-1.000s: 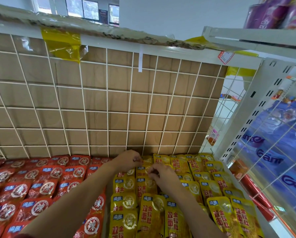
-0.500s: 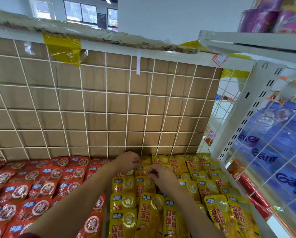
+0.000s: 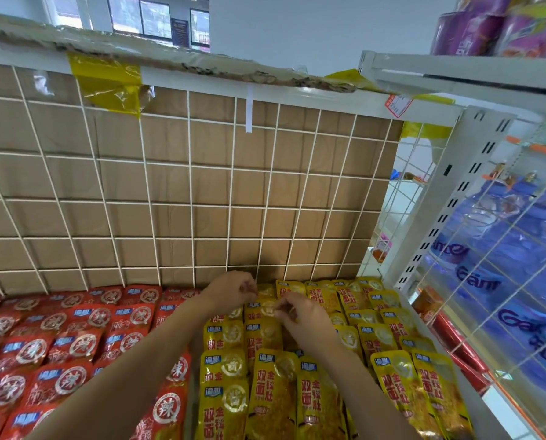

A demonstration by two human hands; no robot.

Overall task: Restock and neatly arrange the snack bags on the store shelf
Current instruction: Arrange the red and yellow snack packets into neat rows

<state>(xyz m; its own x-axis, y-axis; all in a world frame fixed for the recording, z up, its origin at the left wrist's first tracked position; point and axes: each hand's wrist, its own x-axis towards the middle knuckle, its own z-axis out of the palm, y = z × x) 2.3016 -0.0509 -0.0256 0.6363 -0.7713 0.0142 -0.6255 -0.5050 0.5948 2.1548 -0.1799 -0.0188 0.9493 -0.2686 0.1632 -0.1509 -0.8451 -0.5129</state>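
Rows of yellow snack bags (image 3: 276,398) overlap on the right half of the shelf, and red snack bags (image 3: 75,341) fill the left half. My left hand (image 3: 232,289) reaches to the back row, fingers curled and pinching the top edge of a yellow bag (image 3: 264,290) near the wire grid. My right hand (image 3: 303,315) sits just in front of it, fingers curled and pinching the top of the yellow bag (image 3: 265,308) in the row below. Both forearms cross over the bags from the bottom of the view.
A white wire grid (image 3: 189,198) backed by brown cardboard closes the back of the shelf. A white slotted upright (image 3: 449,198) and a wire side panel (image 3: 500,281) bound the right, with blue packs behind. Purple packs (image 3: 500,23) stand on the shelf above.
Both hands have stayed at the back rows of yellow bags, with small finger shifts. The view has tilted slightly.
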